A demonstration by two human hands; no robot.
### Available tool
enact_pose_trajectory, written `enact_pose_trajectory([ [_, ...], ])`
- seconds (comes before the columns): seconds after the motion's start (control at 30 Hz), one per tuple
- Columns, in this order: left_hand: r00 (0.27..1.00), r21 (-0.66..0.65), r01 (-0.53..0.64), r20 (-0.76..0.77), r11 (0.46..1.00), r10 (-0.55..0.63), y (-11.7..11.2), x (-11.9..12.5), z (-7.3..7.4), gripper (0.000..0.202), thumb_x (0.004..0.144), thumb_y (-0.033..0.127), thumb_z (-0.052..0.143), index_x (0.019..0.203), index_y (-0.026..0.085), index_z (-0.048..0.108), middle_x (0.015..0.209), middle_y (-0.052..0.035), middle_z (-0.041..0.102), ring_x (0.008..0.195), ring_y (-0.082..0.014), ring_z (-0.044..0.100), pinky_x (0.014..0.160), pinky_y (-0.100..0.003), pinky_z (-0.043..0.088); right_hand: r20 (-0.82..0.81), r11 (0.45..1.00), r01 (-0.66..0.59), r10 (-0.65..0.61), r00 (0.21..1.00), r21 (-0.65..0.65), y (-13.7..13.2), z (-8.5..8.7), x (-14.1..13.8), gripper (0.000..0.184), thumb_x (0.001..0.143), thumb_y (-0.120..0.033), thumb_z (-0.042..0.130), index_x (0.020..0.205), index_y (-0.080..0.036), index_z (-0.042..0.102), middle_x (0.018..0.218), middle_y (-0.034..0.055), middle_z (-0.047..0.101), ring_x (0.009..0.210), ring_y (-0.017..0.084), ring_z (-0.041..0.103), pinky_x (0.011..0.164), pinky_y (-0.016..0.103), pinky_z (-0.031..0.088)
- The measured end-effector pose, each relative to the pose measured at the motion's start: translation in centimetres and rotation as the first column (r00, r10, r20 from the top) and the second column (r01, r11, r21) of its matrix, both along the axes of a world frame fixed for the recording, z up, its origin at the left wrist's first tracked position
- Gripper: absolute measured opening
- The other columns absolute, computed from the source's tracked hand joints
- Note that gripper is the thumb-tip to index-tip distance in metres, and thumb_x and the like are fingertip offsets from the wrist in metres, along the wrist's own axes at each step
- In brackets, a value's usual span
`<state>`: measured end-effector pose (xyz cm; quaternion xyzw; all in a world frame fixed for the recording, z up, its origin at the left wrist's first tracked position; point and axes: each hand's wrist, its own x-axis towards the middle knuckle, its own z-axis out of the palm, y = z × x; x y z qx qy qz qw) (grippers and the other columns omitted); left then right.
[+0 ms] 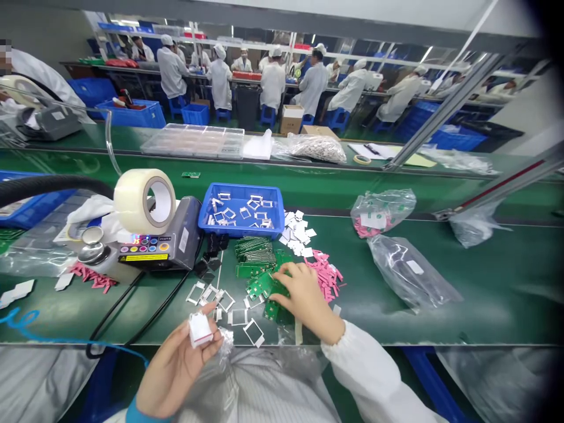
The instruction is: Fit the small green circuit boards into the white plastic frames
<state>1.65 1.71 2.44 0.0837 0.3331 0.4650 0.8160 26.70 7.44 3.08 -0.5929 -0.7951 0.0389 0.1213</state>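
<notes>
My left hand [180,358] is closed around a small white square piece [200,330] with a pink strip along its lower edge, held up above the table's front edge. To the right, my right hand [304,291] reaches down over loose green circuit boards [261,285], thumb and forefinger apart, fingertips at the boards; whether they touch one is unclear. White plastic frames [239,317] lie between the two hands. Behind the loose boards is a stack of green circuit boards [255,249]. Pink strips [326,276] are heaped just right of my right hand, with white square pads [297,232] behind them.
A blue tray [202,220] holds more white frames. At the left stand a tape dispenser [187,235] with a large tape roll [127,200] on top, and a metal-topped bottle [93,249]. Black cables [165,305] cross the table. Plastic bags [409,273] lie right. Co-workers sit beyond.
</notes>
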Motion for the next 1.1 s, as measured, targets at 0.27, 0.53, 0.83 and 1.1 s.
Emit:
enact_pose_trajectory([
  [0.27, 0.999, 0.041, 0.022, -0.031, 0.999, -0.021, 0.5, 1.0, 0.2, 0.023, 0.082, 0.029, 0.053, 0.098, 0.020, 0.067, 0.087, -0.0055, 0.071, 0.085, -0.0181, 0.064, 0.086, -0.036, 0.047, 0.079, 0.999, 0.043, -0.042, 0.996, -0.015, -0.2, -2.6, 0.6, 0.026, 0.065, -0.033, 0.075, 0.087, -0.023, 0.065, 0.092, 0.0044, 0.058, 0.086, 0.023, 0.048, 0.071, 0.036, 0.033],
  [0.53, 1.000, 0.071, -0.004, -0.020, 0.997, 0.006, 0.9, 0.9, 1.0, 0.024, 0.080, 0.024, 0.056, 0.102, 0.020, 0.064, 0.095, -0.0068, 0.071, 0.087, -0.0190, 0.066, 0.081, -0.033, 0.050, 0.091, 0.996, 0.038, -0.031, 0.995, -0.076, 0.0, -2.0, 0.9, 0.022, 0.071, -0.037, 0.070, 0.087, -0.024, 0.062, 0.092, 0.0037, 0.059, 0.086, 0.023, 0.051, 0.072, 0.035, 0.033],
  [0.83, 0.999, 0.126, -0.021, 0.029, 0.992, 0.018, 0.7, 0.7, 1.3, 0.027, 0.078, 0.024, 0.059, 0.105, 0.020, 0.064, 0.094, -0.0066, 0.072, 0.085, -0.0192, 0.066, 0.080, -0.033, 0.050, 0.035, 0.980, 0.113, -0.109, 0.993, -0.163, 0.4, -2.2, -0.3, 0.024, 0.062, -0.026, 0.075, 0.075, -0.018, 0.057, 0.078, 0.0049, 0.062, 0.075, 0.024, 0.057, 0.063, 0.032, 0.037],
  [1.1, 1.000, 0.138, 0.001, -0.021, 0.990, 0.002, 1.0, 1.4, 2.0, 0.031, 0.072, 0.025, 0.067, 0.102, 0.017, 0.066, 0.094, -0.0086, 0.071, 0.087, -0.0199, 0.065, 0.083, -0.034, 0.047, -0.480, 0.989, 0.041, 0.032, 0.877, 0.141, -0.8, 4.2, -1.8, 0.015, 0.081, -0.025, 0.058, 0.095, -0.024, 0.058, 0.067, -0.0027, 0.067, 0.051, 0.014, 0.061, 0.047, 0.025, 0.049],
])
